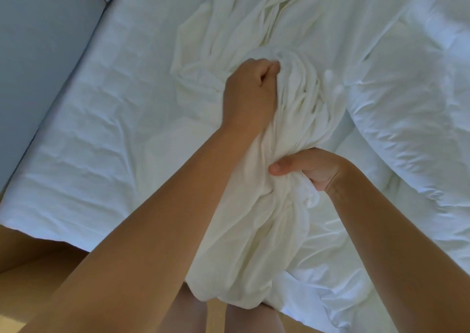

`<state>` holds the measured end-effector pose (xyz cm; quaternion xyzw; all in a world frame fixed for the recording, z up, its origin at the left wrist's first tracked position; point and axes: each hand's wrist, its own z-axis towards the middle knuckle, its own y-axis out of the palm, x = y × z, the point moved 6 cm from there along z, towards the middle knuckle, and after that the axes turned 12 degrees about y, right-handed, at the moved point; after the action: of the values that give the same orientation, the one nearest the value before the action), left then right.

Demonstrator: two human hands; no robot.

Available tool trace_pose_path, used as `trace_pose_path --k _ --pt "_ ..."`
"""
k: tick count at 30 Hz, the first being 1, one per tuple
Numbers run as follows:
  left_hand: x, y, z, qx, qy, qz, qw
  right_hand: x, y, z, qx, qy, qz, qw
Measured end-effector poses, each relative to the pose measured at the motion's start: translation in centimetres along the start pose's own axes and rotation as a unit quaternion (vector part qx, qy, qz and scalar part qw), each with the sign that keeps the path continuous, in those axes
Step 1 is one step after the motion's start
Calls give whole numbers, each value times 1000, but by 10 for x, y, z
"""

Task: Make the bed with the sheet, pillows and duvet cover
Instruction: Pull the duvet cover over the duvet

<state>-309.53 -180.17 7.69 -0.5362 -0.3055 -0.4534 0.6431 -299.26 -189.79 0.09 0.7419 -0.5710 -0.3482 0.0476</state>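
Gripping bunched cream duvet cover (241,243) with left hand (250,91), fist closed in folds; clamping nearer part with right hand (312,172), thumb over cloth. Draped across rumpled white sheet (101,129), just beside duvet (407,104).

A bedroom, whether in a home or a hotel cannot be told. A wide bed (43,205) fills nearly the whole view, its mattress covered by a creased white sheet (106,119). Along its left edge runs a blue-grey padded panel (38,53) with stitched seams, like an upholstered headboard. A puffy white duvet (407,104) lies heaped on the right, a bunched cream duvet cover (254,231) beside it, and tan floor (25,246) shows at the near edge.
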Motion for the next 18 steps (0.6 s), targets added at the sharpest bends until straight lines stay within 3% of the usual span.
trace_pose_path --k 3,6,8,10,11,13,15,16,18 --pt "-23 -11 -21 -79 89 207 971 10 -10 -3 36 -42 66 996" --pt "-59 -9 -61 -190 68 295 934 19 -14 4 37 -72 135 988" --pt "-80 -17 -83 -176 -5 245 954 22 -16 9 36 -68 143 987" --pt "-109 -41 -98 -66 -128 161 976 22 -20 12 39 -63 141 987" --pt "-127 -54 -108 -20 -199 136 970 22 -22 13 38 -61 138 988" --pt "-161 -66 -134 -15 -378 51 924 22 -25 13 45 -56 127 989" --pt "-173 -53 -161 -65 -513 -109 849 24 -25 15 51 -36 112 992" --pt "-170 -45 -169 -96 -540 -172 819 26 -24 17 53 -23 103 993" --pt "-163 -39 -171 -135 -531 -212 809 27 -23 21 66 1 86 994"
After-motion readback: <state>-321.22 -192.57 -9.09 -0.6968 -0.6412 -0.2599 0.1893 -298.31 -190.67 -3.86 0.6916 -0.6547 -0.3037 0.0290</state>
